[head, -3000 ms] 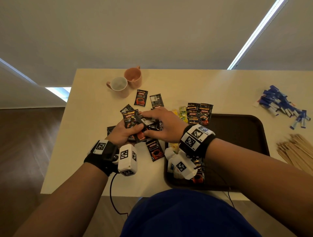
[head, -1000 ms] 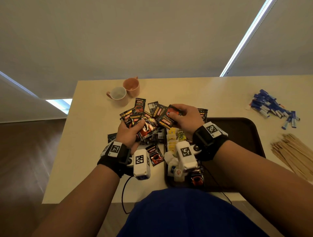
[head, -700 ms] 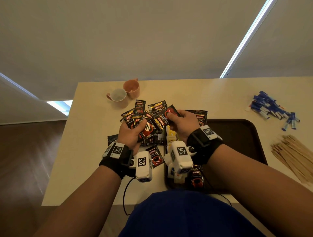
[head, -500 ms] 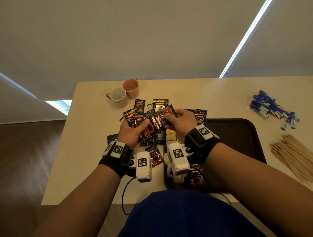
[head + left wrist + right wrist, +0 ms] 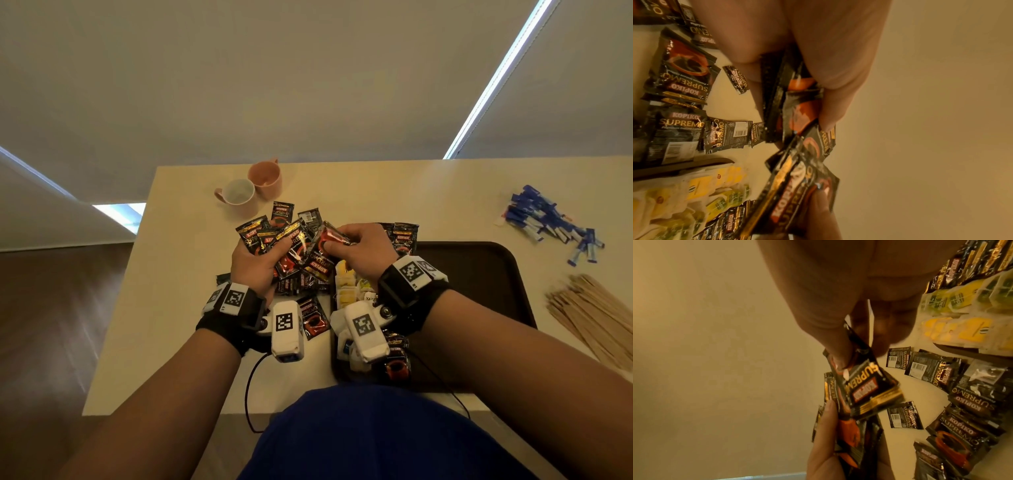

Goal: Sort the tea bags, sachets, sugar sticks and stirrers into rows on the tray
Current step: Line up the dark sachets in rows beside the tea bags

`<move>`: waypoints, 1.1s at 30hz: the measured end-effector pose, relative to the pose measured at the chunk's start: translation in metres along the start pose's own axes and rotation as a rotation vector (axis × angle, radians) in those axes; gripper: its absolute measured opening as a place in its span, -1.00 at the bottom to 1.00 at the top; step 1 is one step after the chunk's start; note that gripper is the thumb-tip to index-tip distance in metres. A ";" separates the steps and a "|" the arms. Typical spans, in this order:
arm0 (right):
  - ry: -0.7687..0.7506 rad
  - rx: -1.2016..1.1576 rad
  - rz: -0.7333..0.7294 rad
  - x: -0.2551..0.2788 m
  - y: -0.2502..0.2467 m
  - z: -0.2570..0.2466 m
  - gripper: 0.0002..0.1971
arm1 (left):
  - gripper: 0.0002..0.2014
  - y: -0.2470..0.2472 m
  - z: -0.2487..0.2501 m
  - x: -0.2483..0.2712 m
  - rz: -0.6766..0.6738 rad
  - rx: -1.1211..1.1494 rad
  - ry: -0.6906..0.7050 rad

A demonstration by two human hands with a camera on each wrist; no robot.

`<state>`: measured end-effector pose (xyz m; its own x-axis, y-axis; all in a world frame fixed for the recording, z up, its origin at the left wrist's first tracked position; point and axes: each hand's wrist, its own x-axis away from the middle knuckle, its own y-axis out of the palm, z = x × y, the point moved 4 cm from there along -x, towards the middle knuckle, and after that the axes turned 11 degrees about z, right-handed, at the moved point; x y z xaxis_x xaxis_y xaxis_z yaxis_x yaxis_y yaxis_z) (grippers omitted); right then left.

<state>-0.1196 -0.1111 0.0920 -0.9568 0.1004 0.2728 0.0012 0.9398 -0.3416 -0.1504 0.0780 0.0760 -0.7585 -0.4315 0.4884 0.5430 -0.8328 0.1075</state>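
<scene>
While your left hand grips a fanned stack of black coffee sachets, thumb curled over the front and fingers behind, your right hand pinches a single sachet between thumb and fingertips. That single sachet sits tilted against the right edge of the fan, touching it. Both hands are raised above the table.

In the left wrist view, the thumb clamps the stack of sachets from one side. In the right wrist view, the right thumb presses on the face of the held sachet, and the left hand appears below it with its stack.

Loose sachets lie on the table under and just beyond your left hand, some face up, some showing barcodes. Beneath your right wrist, yellow and green tea bags lie at the left end of the dark tray, with more sachets at the tray's far left corner, just beyond your right hand.

Well to the right of your right hand, a heap of blue sugar sticks and a bundle of wooden stirrers rest on the table off the tray. Beyond your left hand stand two pink mugs.
</scene>
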 end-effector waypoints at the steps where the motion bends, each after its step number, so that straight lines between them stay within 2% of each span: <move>1: 0.021 -0.051 0.031 -0.001 -0.002 0.000 -0.95 | -0.62 -0.002 0.001 0.000 0.009 -0.001 0.004; 4: 0.105 -0.232 0.078 -0.004 -0.006 0.000 -0.83 | -0.57 -0.005 0.000 -0.002 0.022 -0.014 0.005; 7: 0.183 -0.345 0.000 -0.003 -0.004 -0.004 -0.68 | -0.57 -0.003 -0.002 -0.001 0.007 -0.010 -0.001; 9: 0.181 -0.348 0.013 -0.003 -0.003 -0.007 -0.75 | -0.57 -0.001 -0.001 0.001 0.002 -0.017 0.006; 11: 0.131 -0.273 0.096 -0.006 -0.002 -0.006 -0.86 | -0.55 0.000 -0.003 0.001 -0.002 -0.015 0.002; 15: 0.049 -0.080 0.187 -0.008 0.002 0.005 -0.85 | -0.55 0.003 -0.003 0.001 -0.002 0.018 -0.017; 19: 0.007 -0.016 0.084 -0.004 0.010 0.011 -0.78 | -0.60 0.006 0.001 0.002 0.014 0.032 0.000; 21: 0.038 -0.016 0.075 -0.004 0.015 0.014 -0.75 | -0.58 0.006 -0.001 0.001 0.036 0.049 -0.013; 24: 0.110 -0.103 0.094 -0.006 0.018 0.015 -0.87 | -0.59 0.005 -0.004 0.000 0.037 0.064 -0.021; 28: 0.155 -0.155 0.108 -0.008 0.019 0.013 -0.89 | -0.65 0.009 -0.006 0.002 -0.042 0.088 -0.034; 33: 0.102 -0.153 0.092 -0.010 0.016 0.005 -0.84 | -0.63 0.011 -0.006 -0.001 -0.105 0.137 -0.137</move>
<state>-0.1115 -0.0984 0.0790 -0.9162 0.2135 0.3391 0.1389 0.9630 -0.2310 -0.1465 0.0673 0.0714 -0.7627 -0.2858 0.5802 0.5143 -0.8120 0.2761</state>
